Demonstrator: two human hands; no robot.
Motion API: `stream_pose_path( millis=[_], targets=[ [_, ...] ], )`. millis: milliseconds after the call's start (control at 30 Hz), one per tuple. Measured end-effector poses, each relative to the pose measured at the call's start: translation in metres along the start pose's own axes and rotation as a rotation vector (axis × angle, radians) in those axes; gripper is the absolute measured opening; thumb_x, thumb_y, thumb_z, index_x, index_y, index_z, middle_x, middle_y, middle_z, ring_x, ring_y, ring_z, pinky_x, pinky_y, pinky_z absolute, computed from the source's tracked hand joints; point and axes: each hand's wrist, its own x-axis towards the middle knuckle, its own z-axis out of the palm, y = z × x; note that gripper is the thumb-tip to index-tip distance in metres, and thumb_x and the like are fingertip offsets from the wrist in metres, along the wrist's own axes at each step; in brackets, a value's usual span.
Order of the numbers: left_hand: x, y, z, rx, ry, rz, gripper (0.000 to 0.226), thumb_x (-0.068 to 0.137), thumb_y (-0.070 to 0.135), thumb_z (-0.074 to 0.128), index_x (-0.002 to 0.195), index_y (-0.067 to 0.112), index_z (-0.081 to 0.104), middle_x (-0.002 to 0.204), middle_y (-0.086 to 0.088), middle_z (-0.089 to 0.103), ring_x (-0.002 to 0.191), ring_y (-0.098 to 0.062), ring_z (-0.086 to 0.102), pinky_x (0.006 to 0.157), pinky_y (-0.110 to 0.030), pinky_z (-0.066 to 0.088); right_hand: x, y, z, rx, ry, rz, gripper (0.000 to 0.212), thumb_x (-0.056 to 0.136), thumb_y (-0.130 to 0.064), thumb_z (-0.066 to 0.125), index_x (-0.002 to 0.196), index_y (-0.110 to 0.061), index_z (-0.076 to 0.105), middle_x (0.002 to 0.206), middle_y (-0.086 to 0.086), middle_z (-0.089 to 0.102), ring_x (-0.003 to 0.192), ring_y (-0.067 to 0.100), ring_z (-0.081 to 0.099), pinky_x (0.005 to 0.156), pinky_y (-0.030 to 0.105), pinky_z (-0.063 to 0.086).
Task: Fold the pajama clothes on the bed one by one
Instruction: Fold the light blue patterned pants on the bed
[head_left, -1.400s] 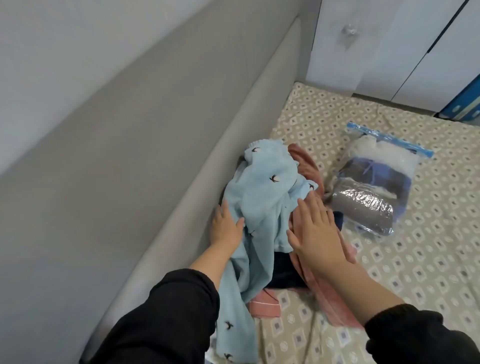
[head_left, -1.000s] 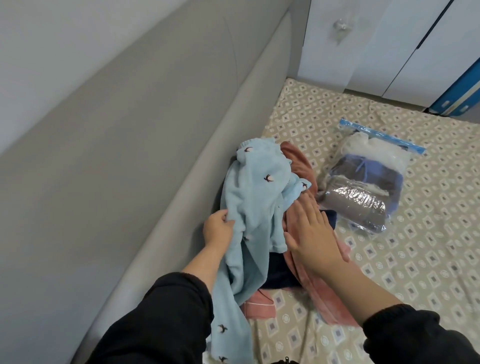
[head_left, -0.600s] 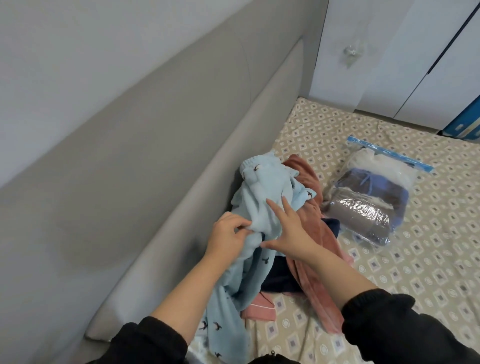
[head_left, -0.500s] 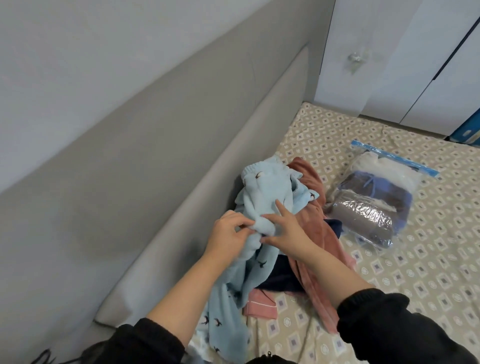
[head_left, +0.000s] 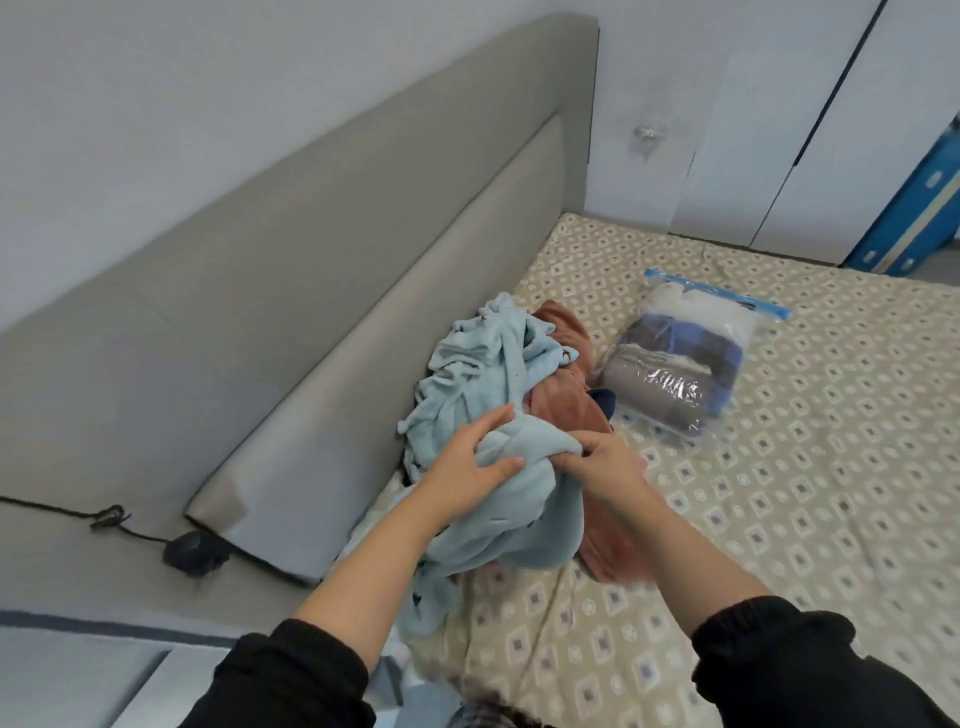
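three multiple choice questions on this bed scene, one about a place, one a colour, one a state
1. Where is the clear storage bag? A on the bed sheet beside the rust-brown garment; B on the floor; C in a drawer
2. Colour of the pajama piece being held? A yellow; B light blue; C white
3. State of that pajama piece? A folded flat; B sealed in plastic; C bunched up, gripped by the left hand and right hand

1 A, it lies on the patterned sheet. 2 B, the fleece is pale blue. 3 C, both hands clutch crumpled cloth.
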Motion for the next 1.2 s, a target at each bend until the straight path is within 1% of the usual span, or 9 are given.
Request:
stream_pose_path(
  millis=[167,300,433,533,633,733,867,1033,1200],
  targets=[
    [-0.042,0.041,0.086,0.022,-0.104,0.044,0.046,0.085,0.020,0.072,0.114,0.050,0.053,0.116,0.031,0.055,0.107,0.013,0.051,0.082,-0.004,0.040,-0.086,0.019,-0.064,0.092,0.183,0.004,0.020,0.082,-0.003,0.064,0.081,-0.018,0.077,0.082,0.006,0.074,0.083,0.019,0.068,0.075,0.034,0.054],
    [-0.065,0.081,0.164,0.007,-0.034,0.118,0.031,0.082,0.010,0.070,0.103,0.032,0.065,0.097,0.018,0.066,0.086,0.007,0.059,0.073,-0.007,0.045,-0.147,0.031,-0.121,0.075,0.368,0.020,0.015,0.082,-0.004,0.063,0.073,-0.008,0.074,0.061,0.002,0.062,0.056,0.005,0.049,0.052,0.017,0.041],
    [-0.079,0.124,0.219,-0.032,-0.033,0.244,0.034,0.080,0.004,0.069,0.088,0.037,0.065,0.086,0.018,0.068,0.079,0.008,0.060,0.072,-0.010,0.046,-0.199,0.029,-0.168,0.091,0.540,-0.032,0.015,0.084,-0.007,0.063,0.078,0.004,0.070,0.065,0.017,0.059,0.063,0.009,0.046,0.053,0.017,0.038],
    [-0.086,0.145,0.238,-0.066,-0.083,0.293,0.035,0.081,0.000,0.068,0.088,0.034,0.063,0.084,0.019,0.066,0.075,0.013,0.059,0.071,-0.009,0.047,-0.226,0.019,-0.187,0.095,0.621,-0.099,0.016,0.084,-0.005,0.061,0.072,-0.001,0.070,0.063,0.006,0.059,0.059,0.007,0.046,0.053,0.016,0.038],
    [-0.091,0.146,0.242,-0.110,-0.090,0.296,0.029,0.081,0.005,0.069,0.089,0.033,0.065,0.088,0.013,0.069,0.081,0.003,0.062,0.074,-0.015,0.050,-0.236,0.018,-0.189,0.093,0.638,-0.108,0.018,0.085,-0.008,0.061,0.069,-0.008,0.067,0.058,-0.006,0.057,0.056,0.004,0.045,0.057,0.017,0.038],
    [-0.087,0.120,0.235,-0.045,-0.053,0.226,0.026,0.082,0.010,0.069,0.098,0.030,0.066,0.095,0.013,0.068,0.092,-0.006,0.063,0.078,-0.018,0.049,-0.229,0.030,-0.176,0.003,0.552,-0.059,0.010,0.088,-0.016,0.063,0.092,-0.016,0.072,0.082,-0.009,0.069,0.077,0.004,0.059,0.073,0.021,0.047],
    [-0.080,0.054,0.223,0.250,-0.258,-0.015,0.078,0.087,0.029,0.070,0.151,0.022,0.026,0.147,0.005,0.041,0.136,-0.016,0.038,0.109,-0.036,0.038,-0.216,0.074,-0.146,-0.065,0.412,0.158,0.045,0.093,-0.030,0.059,0.136,-0.022,0.049,0.138,-0.009,0.049,0.129,0.009,0.043,0.105,0.028,0.037],
    [-0.075,-0.028,0.230,0.393,-0.356,-0.130,0.078,0.094,0.034,0.059,0.155,0.018,0.012,0.158,-0.002,0.022,0.145,-0.021,0.023,0.116,-0.038,0.025,-0.204,0.156,-0.107,-0.111,0.385,0.369,0.053,0.098,-0.029,0.050,0.146,-0.014,0.034,0.152,-0.001,0.034,0.137,0.016,0.034,0.098,0.022,0.028],
    [-0.062,-0.103,0.254,0.465,-0.319,-0.019,0.060,0.098,0.021,0.052,0.151,0.015,0.024,0.153,0.002,0.027,0.139,-0.017,0.028,0.109,-0.024,0.021,-0.179,0.250,-0.078,-0.298,0.408,0.405,0.063,0.097,-0.034,0.050,0.150,-0.014,0.024,0.160,0.008,0.015,0.147,0.023,0.012,0.117,0.046,0.020]
  ],
)
